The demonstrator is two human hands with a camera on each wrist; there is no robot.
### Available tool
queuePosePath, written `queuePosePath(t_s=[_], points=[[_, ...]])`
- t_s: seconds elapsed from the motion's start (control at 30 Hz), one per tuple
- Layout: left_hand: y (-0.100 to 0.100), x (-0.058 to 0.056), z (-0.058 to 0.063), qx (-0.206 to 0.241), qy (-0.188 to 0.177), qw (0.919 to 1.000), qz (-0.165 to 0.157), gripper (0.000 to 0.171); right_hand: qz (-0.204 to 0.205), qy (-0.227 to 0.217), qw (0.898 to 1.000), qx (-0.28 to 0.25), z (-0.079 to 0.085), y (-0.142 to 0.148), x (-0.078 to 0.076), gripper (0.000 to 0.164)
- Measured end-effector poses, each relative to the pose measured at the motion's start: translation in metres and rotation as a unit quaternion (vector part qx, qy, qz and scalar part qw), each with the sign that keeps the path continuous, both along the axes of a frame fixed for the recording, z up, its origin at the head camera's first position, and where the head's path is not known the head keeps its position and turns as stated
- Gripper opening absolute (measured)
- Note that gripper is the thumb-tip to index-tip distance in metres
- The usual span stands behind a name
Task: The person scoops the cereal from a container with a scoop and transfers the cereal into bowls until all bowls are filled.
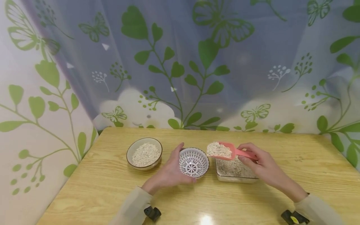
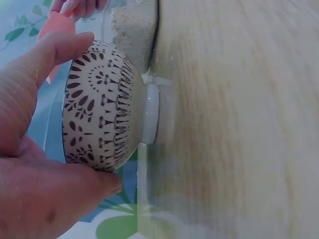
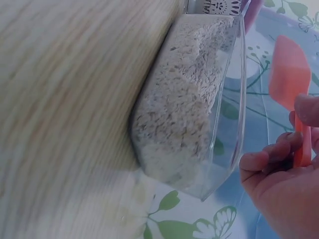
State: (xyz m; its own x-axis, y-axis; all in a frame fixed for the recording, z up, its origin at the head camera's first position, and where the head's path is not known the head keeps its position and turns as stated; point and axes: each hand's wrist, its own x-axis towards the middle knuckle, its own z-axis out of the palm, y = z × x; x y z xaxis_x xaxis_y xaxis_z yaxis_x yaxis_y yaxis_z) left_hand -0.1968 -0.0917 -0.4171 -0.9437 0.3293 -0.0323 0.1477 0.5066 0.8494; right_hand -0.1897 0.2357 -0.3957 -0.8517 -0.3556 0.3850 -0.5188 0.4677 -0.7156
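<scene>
My left hand (image 1: 172, 172) holds a small patterned bowl (image 1: 194, 163), thumb and fingers spread around its sides. The bowl's inside shows only its dark-and-white pattern; its white foot (image 2: 151, 114) is right at the tabletop in the left wrist view. With my right hand (image 1: 264, 164) I grip the handle of a pink scoop (image 1: 231, 150), heaped with oat flakes (image 1: 217, 149). The scoop is raised over the left edge of a clear rectangular container (image 1: 237, 179), its tip close to the patterned bowl's right rim. More oats (image 3: 174, 114) lie inside the container.
To the left stands a second, larger bowl (image 1: 130, 159) with oats in it. The wooden table (image 1: 230, 203) ends at the back against a curtain (image 1: 180, 93) printed with leaves and butterflies. Another printed cloth (image 1: 33, 125) hangs at the left side.
</scene>
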Motion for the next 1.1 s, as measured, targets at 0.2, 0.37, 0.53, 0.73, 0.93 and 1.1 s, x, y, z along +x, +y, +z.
queuePosePath(t_s=[0.2,0.37,0.53,0.73,0.93,1.1], points=[[0.002,0.002,-0.002,0.004,0.002,1.0000,0.008,0.132,0.003,0.000,1.000,0.018,0.002,-0.009,-0.004,0.024],[0.004,0.003,-0.004,-0.013,0.002,0.9998,0.017,0.131,0.004,0.035,0.998,0.048,0.003,-0.020,-0.006,0.023],[0.005,0.000,-0.006,-0.005,-0.003,0.9999,0.009,0.134,0.006,0.131,0.985,0.108,0.001,-0.028,-0.011,0.027],[0.003,-0.005,-0.008,0.003,-0.004,0.9999,-0.011,0.138,-0.001,0.232,0.959,0.165,0.000,-0.036,-0.015,0.033],[0.002,-0.009,-0.009,0.016,-0.001,0.9992,-0.037,0.138,0.016,0.310,0.929,0.200,0.002,-0.043,-0.017,0.024],[0.001,-0.012,-0.011,0.009,-0.005,0.9991,-0.040,0.138,0.026,0.353,0.902,0.245,0.004,-0.045,-0.019,0.029]])
